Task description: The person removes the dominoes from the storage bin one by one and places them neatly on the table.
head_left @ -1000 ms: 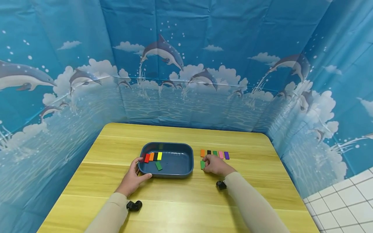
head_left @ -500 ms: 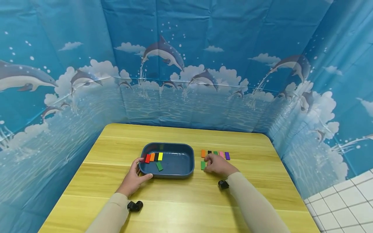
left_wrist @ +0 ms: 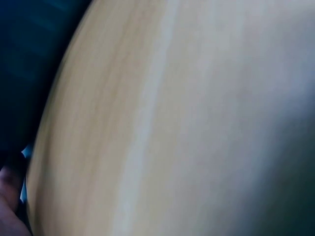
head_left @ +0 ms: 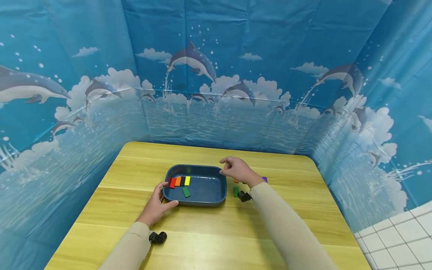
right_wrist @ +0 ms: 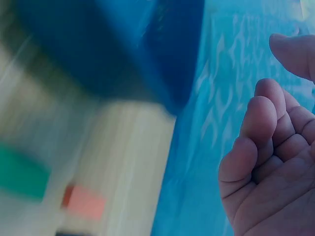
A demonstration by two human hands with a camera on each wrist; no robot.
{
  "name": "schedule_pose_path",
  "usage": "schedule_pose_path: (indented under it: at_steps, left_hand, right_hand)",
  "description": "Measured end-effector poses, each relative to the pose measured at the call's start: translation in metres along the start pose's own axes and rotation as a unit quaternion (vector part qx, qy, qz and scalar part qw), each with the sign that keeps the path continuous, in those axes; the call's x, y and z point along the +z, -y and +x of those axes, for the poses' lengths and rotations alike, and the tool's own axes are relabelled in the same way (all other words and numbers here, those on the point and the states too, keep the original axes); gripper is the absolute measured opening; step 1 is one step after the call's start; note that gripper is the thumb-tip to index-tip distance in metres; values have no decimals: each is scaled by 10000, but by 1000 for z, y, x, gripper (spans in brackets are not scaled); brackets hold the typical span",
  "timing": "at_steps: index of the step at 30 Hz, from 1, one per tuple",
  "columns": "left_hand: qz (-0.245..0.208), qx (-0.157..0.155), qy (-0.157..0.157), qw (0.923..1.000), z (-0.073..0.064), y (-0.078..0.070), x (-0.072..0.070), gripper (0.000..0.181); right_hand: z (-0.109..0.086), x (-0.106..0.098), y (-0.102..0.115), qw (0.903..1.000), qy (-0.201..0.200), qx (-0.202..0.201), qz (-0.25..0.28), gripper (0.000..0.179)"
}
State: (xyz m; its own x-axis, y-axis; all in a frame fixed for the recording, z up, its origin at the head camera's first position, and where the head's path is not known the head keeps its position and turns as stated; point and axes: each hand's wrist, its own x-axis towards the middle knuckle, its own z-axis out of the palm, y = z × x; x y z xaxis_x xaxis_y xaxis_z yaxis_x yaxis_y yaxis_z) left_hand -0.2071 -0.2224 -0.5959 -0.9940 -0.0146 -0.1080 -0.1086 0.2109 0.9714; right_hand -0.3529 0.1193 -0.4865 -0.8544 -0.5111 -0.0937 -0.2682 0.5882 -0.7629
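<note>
My left hand (head_left: pixel 154 208) holds the near left corner of a dark blue tray (head_left: pixel 225 195), fingers at its left side and thumb at the front rim. Flat coloured tiles lie inside: red (head_left: pixel 172 183), orange (head_left: pixel 178 181), black (head_left: pixel 182 181) and yellow (head_left: pixel 187 180) in a row, with a green tile (head_left: pixel 186 192) tilted below them. Over the tray's far right corner is my right hand (head_left: pixel 240 170); its thumb and fingers are apart and nothing shows between them. The right wrist view shows this hand (right_wrist: pixel 275 157) with loosely bent fingers.
Right of the tray, a green tile (head_left: pixel 236 192) lies partly beside the black wrist camera (head_left: pixel 244 196). A purple tile (head_left: pixel 264 179) and an orange tile (head_left: pixel 236 181) peek out around the right hand. Dolphin-print curtains (head_left: pixel 216 120) surround the wooden table (head_left: pixel 202 236).
My right hand has left the tiles on the right and moved up and left to the tray's far right corner. My left hand stays at the tray.
</note>
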Motion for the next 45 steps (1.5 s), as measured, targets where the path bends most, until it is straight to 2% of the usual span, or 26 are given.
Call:
schedule_pose_path:
  at_steps: [6, 12, 23, 30, 33, 39, 45]
  left_hand:
    - [-29, -53, -47, 10000, -2, -1, -1, 86]
    - [-96, -20, -33, 9999, -3, -3, 0, 85]
    - [-43, 21, -82, 10000, -5, -4, 4, 90]
    - [183, 119, -126, 9997, -6, -7, 8, 97]
    - [320, 75, -117, 9994, -6, -7, 13, 97]
    - [723, -85, -262, 9970, -5, -11, 22, 103]
    - [681, -36, -383, 9969, -6, -11, 22, 108]
  right_hand:
    - [26, 22, 32, 9996, 79, -236, -135, 46]
    - [48, 43, 44, 9995, 139, -240, -142, 50]
    - [71, 88, 33, 9986, 496, 21, -157, 45]
    - [75, 104, 26, 9951, 817, 227, -514, 47]
    - [76, 109, 21, 9935, 933, 287, -586, 49]
    - [80, 118, 13, 9936, 816, 312, -717, 52]
    - [82, 125, 12, 9933, 795, 302, -778, 53]
